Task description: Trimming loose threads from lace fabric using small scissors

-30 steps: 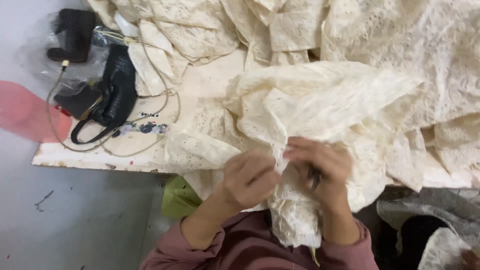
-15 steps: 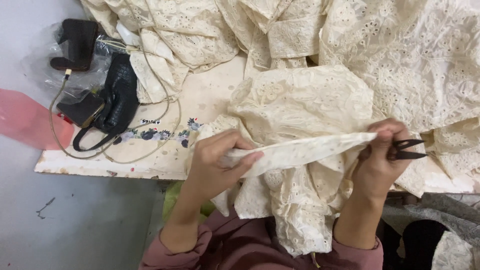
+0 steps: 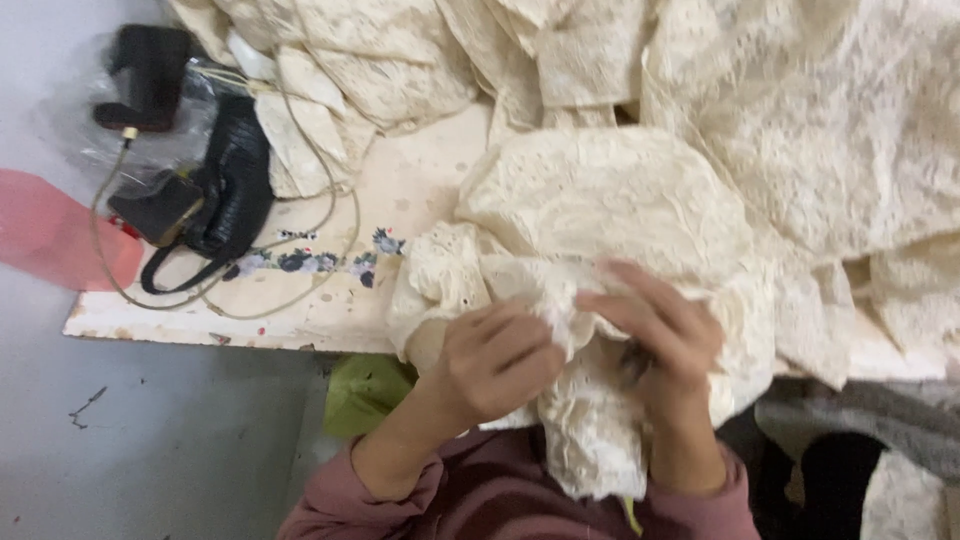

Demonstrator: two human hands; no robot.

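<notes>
A cream lace garment point(image 3: 600, 215) lies bunched on the white table point(image 3: 400, 190) in front of me. My left hand point(image 3: 495, 360) pinches a fold of it near the table's front edge. Close beside it, my right hand point(image 3: 665, 340) is blurred and also grips the lace, with a dark tool, probably small scissors point(image 3: 632, 362), tucked in the palm. The lower part of the garment hangs down over my dusky pink sleeves.
More cream lace pieces point(image 3: 800, 110) are heaped across the back and right of the table. A black handbag point(image 3: 225, 185), a black pouch point(image 3: 150, 75) and a beige cable point(image 3: 300, 290) lie at the left. A green item point(image 3: 365, 395) sits under the table edge.
Half a second ago my hands held a strip of lace stretched wide apart. Now they have come together at the middle, bunching the fabric, and the scissors are folded into my right hand.
</notes>
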